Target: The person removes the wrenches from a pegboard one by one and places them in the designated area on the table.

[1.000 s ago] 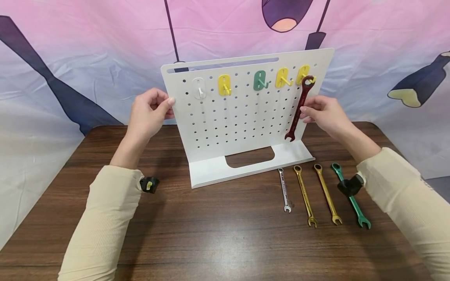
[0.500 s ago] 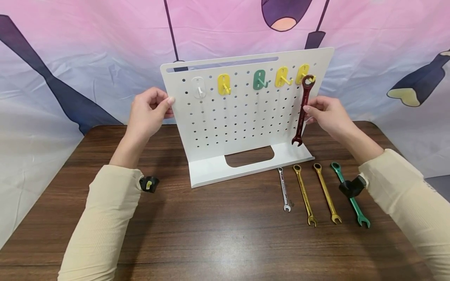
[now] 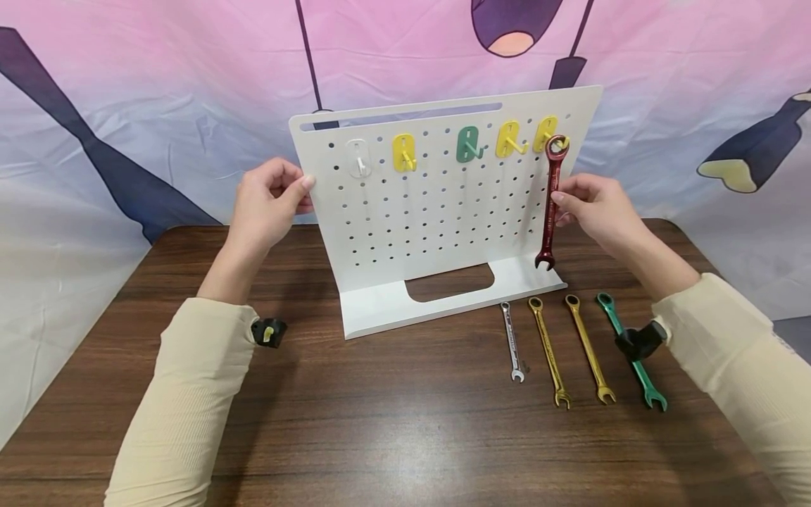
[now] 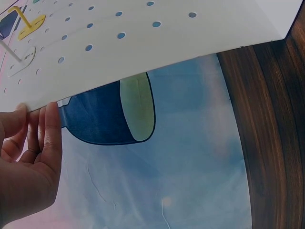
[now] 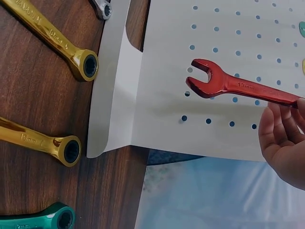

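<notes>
A white pegboard stand (image 3: 418, 211) stands upright on the wooden table, with a row of coloured hooks near its top. A red wrench (image 3: 550, 204) hangs by its ring end on the rightmost yellow hook (image 3: 546, 135), nearly vertical, its open end just above the stand's base. My right hand (image 3: 592, 205) pinches the wrench's shaft at mid-length; the right wrist view shows the red wrench (image 5: 238, 86) in my fingers (image 5: 281, 129) against the board. My left hand (image 3: 269, 197) grips the board's left edge, with fingertips (image 4: 45, 124) on it.
On the table right of the stand lie a small silver wrench (image 3: 512, 343), two gold wrenches (image 3: 550, 352) (image 3: 589, 348) and a green wrench (image 3: 630, 352). A clear hook (image 3: 358, 158), a yellow one (image 3: 404, 153), a green one (image 3: 469, 144) and another yellow (image 3: 509, 139) carry nothing.
The red wrench's lower end has swung right, from slanted to nearly vertical, with my right hand following it. My left hand has stayed on the board's edge.
</notes>
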Tool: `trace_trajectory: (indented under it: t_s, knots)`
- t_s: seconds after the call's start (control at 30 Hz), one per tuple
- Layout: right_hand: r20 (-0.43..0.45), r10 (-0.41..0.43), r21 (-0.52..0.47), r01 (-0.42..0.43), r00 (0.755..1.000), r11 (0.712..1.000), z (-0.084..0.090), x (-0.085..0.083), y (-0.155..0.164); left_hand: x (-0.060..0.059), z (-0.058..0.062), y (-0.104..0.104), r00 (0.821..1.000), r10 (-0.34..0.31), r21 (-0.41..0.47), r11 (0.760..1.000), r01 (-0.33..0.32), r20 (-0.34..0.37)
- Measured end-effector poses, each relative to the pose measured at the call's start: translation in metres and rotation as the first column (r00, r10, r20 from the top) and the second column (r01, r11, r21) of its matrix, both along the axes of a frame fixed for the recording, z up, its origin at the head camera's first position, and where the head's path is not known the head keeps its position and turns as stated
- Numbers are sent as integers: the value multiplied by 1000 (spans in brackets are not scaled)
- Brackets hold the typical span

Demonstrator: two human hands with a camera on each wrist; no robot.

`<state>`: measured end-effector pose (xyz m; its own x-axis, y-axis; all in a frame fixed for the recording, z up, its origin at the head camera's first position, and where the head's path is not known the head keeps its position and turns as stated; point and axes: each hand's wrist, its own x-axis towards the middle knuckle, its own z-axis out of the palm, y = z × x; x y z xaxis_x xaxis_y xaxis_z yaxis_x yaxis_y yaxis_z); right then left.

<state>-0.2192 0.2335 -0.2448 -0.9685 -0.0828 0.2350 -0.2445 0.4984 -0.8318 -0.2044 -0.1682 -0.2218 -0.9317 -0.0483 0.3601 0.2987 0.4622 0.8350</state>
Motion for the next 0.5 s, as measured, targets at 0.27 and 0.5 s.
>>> trace_trajectory:
  t_s: [0.27, 0.5]
  knots:
    - [36, -6, 64, 4, 999, 998, 3, 7, 4, 0, 0, 0, 1000, 2, -17, 1000, -2, -3]
    - [36, -12, 106, 8, 999, 994, 7, 10, 6, 0, -1, 0, 1000, 8, -16, 1000, -8, -2]
